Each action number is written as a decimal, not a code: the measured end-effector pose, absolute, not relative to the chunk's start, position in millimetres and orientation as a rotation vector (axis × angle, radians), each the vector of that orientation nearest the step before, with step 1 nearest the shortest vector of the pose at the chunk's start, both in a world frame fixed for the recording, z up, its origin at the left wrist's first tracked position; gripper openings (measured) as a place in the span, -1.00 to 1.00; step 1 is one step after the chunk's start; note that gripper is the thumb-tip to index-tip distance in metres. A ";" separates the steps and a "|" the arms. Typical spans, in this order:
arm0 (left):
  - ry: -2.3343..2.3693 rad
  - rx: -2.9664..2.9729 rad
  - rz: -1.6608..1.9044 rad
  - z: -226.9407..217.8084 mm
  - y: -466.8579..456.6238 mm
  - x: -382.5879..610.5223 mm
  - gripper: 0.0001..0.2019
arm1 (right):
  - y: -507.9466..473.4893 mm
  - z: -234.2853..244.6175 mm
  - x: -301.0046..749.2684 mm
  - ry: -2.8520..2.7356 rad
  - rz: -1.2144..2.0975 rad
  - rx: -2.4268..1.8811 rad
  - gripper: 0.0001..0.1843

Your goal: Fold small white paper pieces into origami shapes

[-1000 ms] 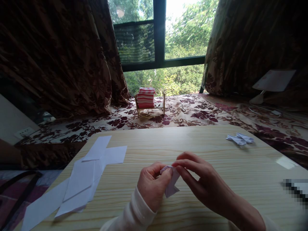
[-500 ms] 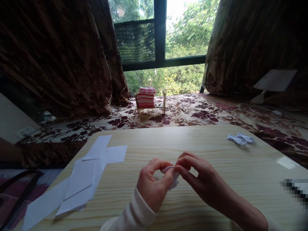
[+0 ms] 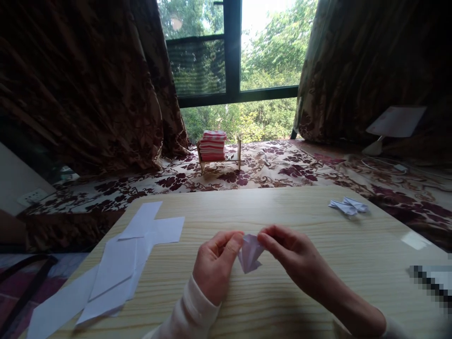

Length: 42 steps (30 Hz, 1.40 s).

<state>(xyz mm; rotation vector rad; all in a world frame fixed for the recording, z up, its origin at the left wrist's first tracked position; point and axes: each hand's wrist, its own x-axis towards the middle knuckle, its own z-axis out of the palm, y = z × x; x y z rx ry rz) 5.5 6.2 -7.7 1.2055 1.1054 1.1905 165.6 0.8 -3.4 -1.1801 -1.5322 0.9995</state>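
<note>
Between my two hands a small piece of folded white paper is held above the table, its creased face toward me and its lower end narrowing. My left hand pinches its upper left edge between thumb and fingers. On the other side, my right hand grips the upper right corner with thumb and forefinger. Several folded paper pieces lie together at the far right of the table. Loose white paper sheets overlap on the left side.
The pale wooden table extends in front of me. Behind it, a small wooden stand carries stacked pink-and-white cloths on a flowered cover. A lamp stands at the right, and a blurred-out object lies at the right edge.
My hands have moved apart slightly, and the folded paper now shows its creased face between them. Before, my fingers were close together over its upper edge. The view has shifted a little.
</note>
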 end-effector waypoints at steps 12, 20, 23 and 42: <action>1.093 1.006 1.439 -3.4 4.9 10.7 -0.84 | 1.9 -3.6 164.5 -1.265 1.209 -1.116 -0.63; 1.104 1.158 1.442 0.5 4.4 6.6 -0.82 | 1.5 -3.1 163.7 -1.345 1.266 -1.167 -0.64; 1.102 1.309 1.362 -2.5 6.7 1.0 -0.78 | 0.4 2.2 166.9 -1.433 1.182 -1.191 -0.65; 0.969 1.222 1.209 -8.8 7.4 3.5 -0.75 | -0.9 -5.5 167.0 -1.391 1.154 -1.099 -0.66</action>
